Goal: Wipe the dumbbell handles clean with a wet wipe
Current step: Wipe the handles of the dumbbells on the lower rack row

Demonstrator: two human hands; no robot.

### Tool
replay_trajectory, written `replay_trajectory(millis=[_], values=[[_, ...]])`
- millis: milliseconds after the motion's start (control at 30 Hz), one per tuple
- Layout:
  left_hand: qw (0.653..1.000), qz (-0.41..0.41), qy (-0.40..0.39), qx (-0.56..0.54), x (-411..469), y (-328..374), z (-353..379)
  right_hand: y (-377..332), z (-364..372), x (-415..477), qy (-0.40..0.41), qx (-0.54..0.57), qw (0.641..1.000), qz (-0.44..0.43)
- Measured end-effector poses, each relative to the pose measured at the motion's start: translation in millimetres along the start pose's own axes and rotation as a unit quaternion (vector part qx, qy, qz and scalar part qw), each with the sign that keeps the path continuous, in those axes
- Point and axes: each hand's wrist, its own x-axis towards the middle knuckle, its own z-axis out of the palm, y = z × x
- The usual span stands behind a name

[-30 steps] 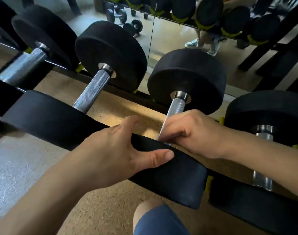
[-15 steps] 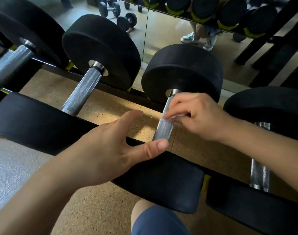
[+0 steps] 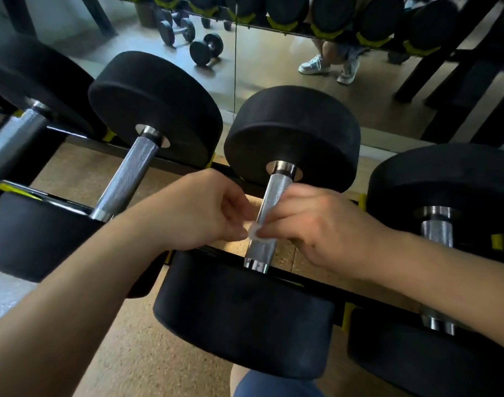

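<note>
Middle dumbbell [image 3: 290,138] lies across the rack [image 3: 311,282], its handle [image 3: 275,193] running near to far. The wet wipe [image 3: 253,231], a small white wad, sits against the handle's left side about midway along. Left hand [image 3: 210,213] and right hand [image 3: 319,227] meet there, each grip clenched in a pinch on the wipe, the right fingers draped over the handle. Second dumbbell [image 3: 156,110] to the left, third dumbbell [image 3: 445,179] to the right, mirror [image 3: 273,61] on the far side.
</note>
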Motion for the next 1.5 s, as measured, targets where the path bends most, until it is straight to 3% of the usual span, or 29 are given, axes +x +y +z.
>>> replay_trajectory(millis=[200, 300, 367, 533, 633, 700, 800, 833, 867, 900, 967, 1067, 1133, 1267, 1400, 1500], values=[[0.992, -0.008, 0.086, -0.094, 22.2, 3.4, 5.0, 20.0, -3.1, 6.1, 0.068, -0.131, 0.977, 0.153], [0.982, 0.043, 0.176, -0.053, 30.8, 8.9, 8.7, 10.7, -3.6, 21.0, 0.066, -0.117, 0.971, 0.198], [0.979, 0.065, 0.191, 0.016, 28.8, 12.7, 12.4, 1.8, -0.8, 21.7, 0.022, -0.109, 0.971, 0.213], [0.976, 0.096, 0.160, 0.112, 33.4, 13.6, 28.4, -5.4, -5.8, 18.8, -0.017, 0.058, 0.951, 0.304], [0.982, 0.057, 0.098, 0.151, 46.4, 21.7, 33.0, -5.9, -17.0, 9.6, 0.008, 0.087, 0.936, 0.341], [0.990, 0.016, 0.081, 0.111, 61.0, 23.2, 31.5, -3.8, -19.7, 0.1, 0.014, 0.101, 0.925, 0.366], [0.994, -0.060, 0.047, -0.084, 71.2, 27.2, 22.6, 1.4, -16.4, -5.3, 0.013, 0.156, 0.904, 0.397], [0.992, -0.068, 0.055, -0.086, 71.1, 30.3, 22.2, 3.8, -15.6, -5.1, 0.013, 0.170, 0.900, 0.401], [0.995, -0.063, 0.072, -0.003, 68.5, 36.9, 22.2, 6.3, -14.5, -5.1, 0.016, 0.176, 0.898, 0.403], [0.984, -0.043, 0.101, 0.142, 65.4, 43.1, 23.9, 7.4, -14.7, -4.9, 0.021, 0.182, 0.895, 0.406], [0.917, 0.037, 0.160, 0.364, 57.1, 60.9, 27.0, 7.4, -16.0, -4.4, 0.028, 0.216, 0.884, 0.414], [0.826, 0.215, 0.152, 0.498, 44.7, 69.0, 37.8, 8.6, -16.2, -6.3, 0.028, 0.282, 0.851, 0.442], [0.802, 0.298, 0.156, 0.494, 45.3, 65.6, 34.3, 11.2, -14.5, -8.3, 0.022, 0.328, 0.829, 0.453], [0.802, 0.301, 0.165, 0.488, 58.3, 42.8, 20.0, 13.2, -10.6, -8.5, 0.052, 0.397, 0.796, 0.454], [0.861, 0.276, 0.196, 0.379, 57.3, 20.7, 21.9, 13.2, -12.9, -3.6, 0.100, 0.402, 0.798, 0.437], [0.869, 0.276, 0.072, 0.405, 51.8, 21.8, 18.5, 13.7, -12.2, -4.6, 0.076, 0.398, 0.798, 0.445]])
